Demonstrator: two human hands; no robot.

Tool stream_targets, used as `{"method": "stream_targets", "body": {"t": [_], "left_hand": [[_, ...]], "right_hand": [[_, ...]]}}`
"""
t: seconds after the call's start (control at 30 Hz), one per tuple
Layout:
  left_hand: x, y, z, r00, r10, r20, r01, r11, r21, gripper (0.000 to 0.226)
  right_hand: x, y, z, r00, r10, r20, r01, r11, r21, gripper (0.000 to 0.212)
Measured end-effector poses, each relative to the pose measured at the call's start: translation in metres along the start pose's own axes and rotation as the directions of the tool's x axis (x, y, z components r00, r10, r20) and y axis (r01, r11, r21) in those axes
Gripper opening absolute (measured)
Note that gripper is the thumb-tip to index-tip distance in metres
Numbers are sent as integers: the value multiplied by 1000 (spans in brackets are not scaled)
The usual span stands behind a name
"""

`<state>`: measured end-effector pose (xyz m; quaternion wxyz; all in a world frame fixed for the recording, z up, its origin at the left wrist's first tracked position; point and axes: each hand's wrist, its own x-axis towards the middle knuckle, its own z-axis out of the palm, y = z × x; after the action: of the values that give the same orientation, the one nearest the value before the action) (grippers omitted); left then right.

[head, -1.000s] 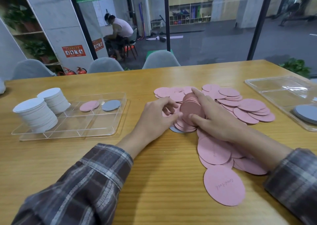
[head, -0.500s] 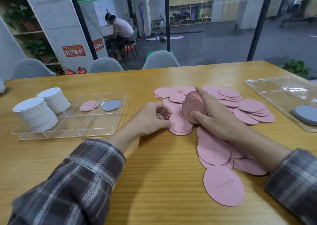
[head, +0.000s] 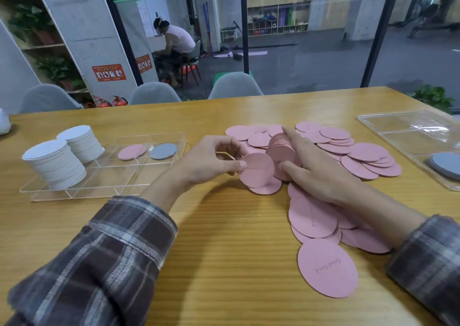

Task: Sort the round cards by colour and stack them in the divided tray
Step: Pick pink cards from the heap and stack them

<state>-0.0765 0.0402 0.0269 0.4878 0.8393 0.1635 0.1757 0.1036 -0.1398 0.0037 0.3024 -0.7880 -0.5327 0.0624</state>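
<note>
Table [head: 224, 263] of wood, with loose pink cards [head: 358, 161] strewn across its right half. The divided tray [head: 104, 176] sits at left, with two white stacks [head: 54, 166] in its left compartments (a pink disc [head: 132, 151] and a grey disc [head: 163, 151] lie flat farther back). The right hand [head: 321, 174] grasps a bundle [head: 281, 149] of pink cards on edge. The left hand [head: 211, 161] pinches a single card [head: 256, 170] just in front of it.

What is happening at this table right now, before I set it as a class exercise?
A person is sorting round cards. The left hand pinches one pink card, while the right hand grips a pink stack on edge over the loose pink cards. The divided tray holds two white stacks, one pink disc and one grey card.
</note>
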Motion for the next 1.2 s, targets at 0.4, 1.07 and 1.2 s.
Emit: {"method": "stream_targets", "body": {"t": [0.4, 1.07, 1.2], "left_hand": [[8, -6, 49, 935, 214, -282, -177, 972, 152, 18], [4, -9, 10, 986, -165, -1, 160, 959, 232, 26], [-1, -3, -2, 988, -151, 43, 144, 982, 122, 22]], "right_hand": [[0, 0, 2, 999, -35, 22, 36, 996, -77, 93], [2, 3, 1, 999, -16, 30, 17, 999, -32, 86], [1, 3, 1, 999, -17, 32, 18, 999, -37, 87]]}}
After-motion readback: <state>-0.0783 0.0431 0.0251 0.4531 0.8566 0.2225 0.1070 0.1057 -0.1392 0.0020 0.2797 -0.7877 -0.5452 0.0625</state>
